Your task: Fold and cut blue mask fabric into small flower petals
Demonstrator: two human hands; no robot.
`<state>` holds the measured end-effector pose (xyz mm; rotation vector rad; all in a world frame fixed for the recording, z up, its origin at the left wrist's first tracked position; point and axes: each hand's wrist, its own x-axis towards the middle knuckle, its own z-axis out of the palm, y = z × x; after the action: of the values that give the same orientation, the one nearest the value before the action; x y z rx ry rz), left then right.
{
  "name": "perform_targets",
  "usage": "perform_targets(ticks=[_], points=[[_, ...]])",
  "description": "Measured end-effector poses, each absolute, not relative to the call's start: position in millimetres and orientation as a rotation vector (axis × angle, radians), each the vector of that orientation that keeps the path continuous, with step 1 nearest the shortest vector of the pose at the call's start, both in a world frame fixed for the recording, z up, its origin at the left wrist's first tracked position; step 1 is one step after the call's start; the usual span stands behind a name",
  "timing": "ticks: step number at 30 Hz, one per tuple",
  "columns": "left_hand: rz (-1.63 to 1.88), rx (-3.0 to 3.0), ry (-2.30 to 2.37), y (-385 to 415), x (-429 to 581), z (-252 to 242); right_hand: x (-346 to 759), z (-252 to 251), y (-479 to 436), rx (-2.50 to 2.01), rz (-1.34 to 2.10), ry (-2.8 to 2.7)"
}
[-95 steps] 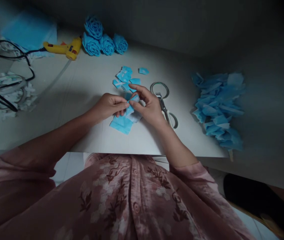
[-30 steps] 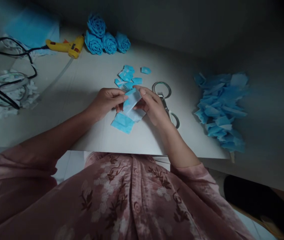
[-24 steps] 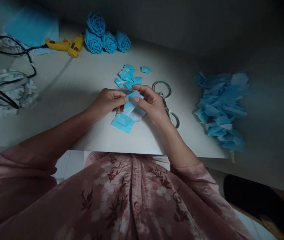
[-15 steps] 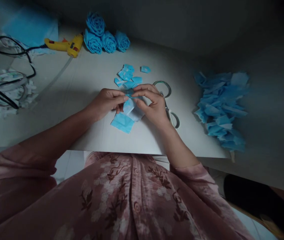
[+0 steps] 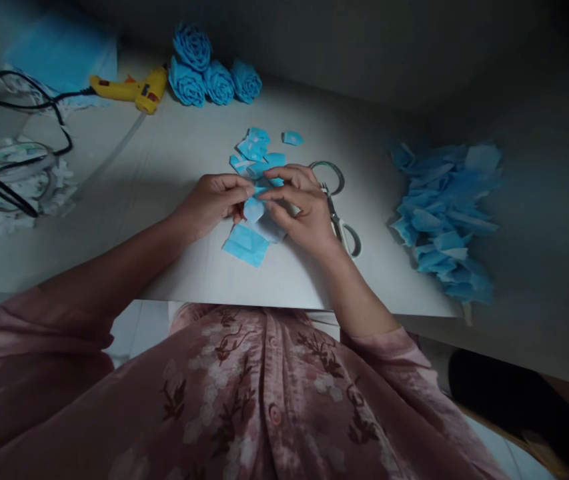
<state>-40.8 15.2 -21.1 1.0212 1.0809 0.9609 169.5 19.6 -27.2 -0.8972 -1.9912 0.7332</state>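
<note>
Between both hands is a small light-blue petal (image 5: 254, 209) of thin cloth-like sheet, its paler side towards me. My left hand (image 5: 217, 203) pinches its upper left edge between thumb and forefinger. The fingers of my right hand (image 5: 304, 207) curl round the upper right edge, forefinger and thumb at the petal. Below my hands lies a flat blue square (image 5: 245, 245), with a paler piece partly hidden under the right hand. Just beyond the fingers are several cut blue pieces (image 5: 254, 145). Scissors (image 5: 340, 223) with pale handles lie beside my right hand.
A roll of tape (image 5: 339, 177) sits by the scissors. Several blue fabric roses (image 5: 191, 81) and a yellow glue gun (image 5: 149, 90) with a black cord lie at the back. White scraps (image 5: 19, 187) are at left, a heap of blue pieces (image 5: 444, 220) at right.
The petal has turned slightly and moved a little left, showing more of its pale face. My right fingers have shifted at its edge; the left hand keeps its pinch.
</note>
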Motion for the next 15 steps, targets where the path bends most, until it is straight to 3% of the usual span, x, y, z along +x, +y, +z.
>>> perform_targets(ticks=[7,15], points=[[0.995,1.067,1.038,17,-42,-25,165,-21,17,-1.027,1.523,-1.261],[1.053,1.238,1.081,18,-45,-34,154,-25,14,-1.080,1.702,-1.245]])
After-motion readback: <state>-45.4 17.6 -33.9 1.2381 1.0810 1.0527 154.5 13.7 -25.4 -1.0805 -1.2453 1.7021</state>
